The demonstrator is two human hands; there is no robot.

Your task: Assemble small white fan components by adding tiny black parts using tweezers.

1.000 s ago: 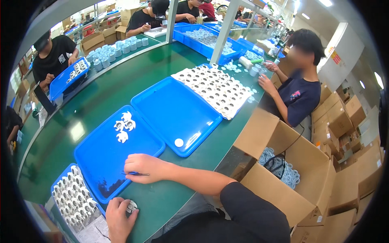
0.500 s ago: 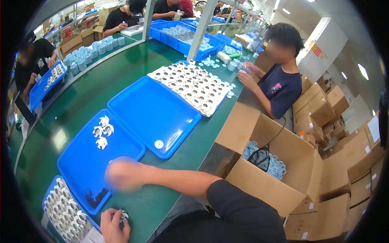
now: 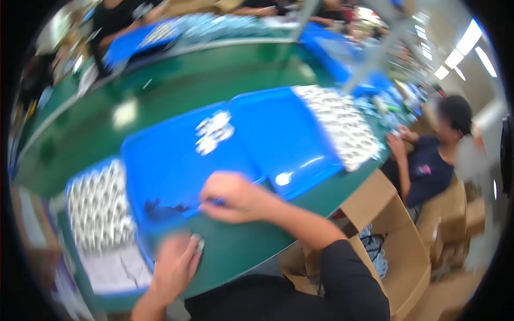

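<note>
My left hand (image 3: 174, 262) is at the front edge of the table, its fingers closed on a small white finned part (image 3: 199, 244), mostly hidden and blurred. My right hand (image 3: 227, 197) is held in a pinch over the near edge of the middle blue tray (image 3: 176, 155); whatever is between its fingertips is too small to tell. Several white finned parts (image 3: 214, 132) lie together at that tray's far end. Small dark pieces (image 3: 155, 205) lie in its near end, close to both hands.
Left of it, another tray holds rows of white parts (image 3: 99, 208) and a paper sheet (image 3: 115, 270). To the right are a blue tray (image 3: 289, 139) with a white disc (image 3: 283, 178) and rows of white parts (image 3: 342, 128). An open carton (image 3: 399, 267) stands beside a seated co-worker (image 3: 428, 155).
The view has swung left, so the trays appear further right. My right hand has gone from a blur over the tray to a pinch at its near edge. My left hand still has the white part.
</note>
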